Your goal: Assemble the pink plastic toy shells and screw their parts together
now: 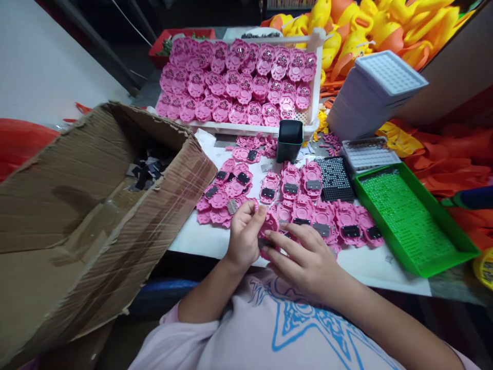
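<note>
My left hand point(244, 236) grips a pink plastic casing point(271, 222) between thumb and fingers, just above the near edge of the table. The fingers of my right hand point(308, 257) lie over the casing's lower right side, against a dark patch; its thumb is hidden. Right behind my hands, more pink casings point(290, 184) rest on white paper, many with a black or grey cover on the lower part. To the left, similar casings point(219, 201) are heaped together.
A big open cardboard box point(162, 241) with dark scraps stands at left. Behind are a white crate point(316, 67) of pink parts and a black cup point(290, 140). At right lie a green tray point(416, 221), a black grid point(334, 180) and stacked white trays point(370, 97).
</note>
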Demonstrator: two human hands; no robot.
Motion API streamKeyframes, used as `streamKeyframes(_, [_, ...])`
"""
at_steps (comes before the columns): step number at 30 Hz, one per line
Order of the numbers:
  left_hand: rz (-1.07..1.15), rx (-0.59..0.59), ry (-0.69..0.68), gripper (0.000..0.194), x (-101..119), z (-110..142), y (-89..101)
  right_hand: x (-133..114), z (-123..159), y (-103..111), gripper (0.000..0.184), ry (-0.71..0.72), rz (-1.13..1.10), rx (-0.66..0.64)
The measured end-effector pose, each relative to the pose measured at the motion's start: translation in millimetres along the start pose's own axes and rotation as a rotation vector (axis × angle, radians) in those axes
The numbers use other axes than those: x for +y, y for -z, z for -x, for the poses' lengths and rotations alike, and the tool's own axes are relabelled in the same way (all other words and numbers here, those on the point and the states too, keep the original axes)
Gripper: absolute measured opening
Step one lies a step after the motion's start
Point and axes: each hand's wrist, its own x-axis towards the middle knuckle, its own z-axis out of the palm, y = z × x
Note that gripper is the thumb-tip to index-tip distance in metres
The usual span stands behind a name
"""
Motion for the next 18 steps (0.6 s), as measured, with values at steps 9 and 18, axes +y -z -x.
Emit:
streamKeyframes(9, [-0.202, -0.082, -0.047, 0.025, 2.9, -18.8, 15.1, 15.7, -19.6, -1.6, 0.023, -0.011, 0.02, -0.159])
streamKeyframes(18, [-1.415, 0.198, -0.534, 0.041, 26.4, -36.7, 70.2, 73.0, -62.6, -18.6, 0.029, -0.21, 0.038, -0.394])
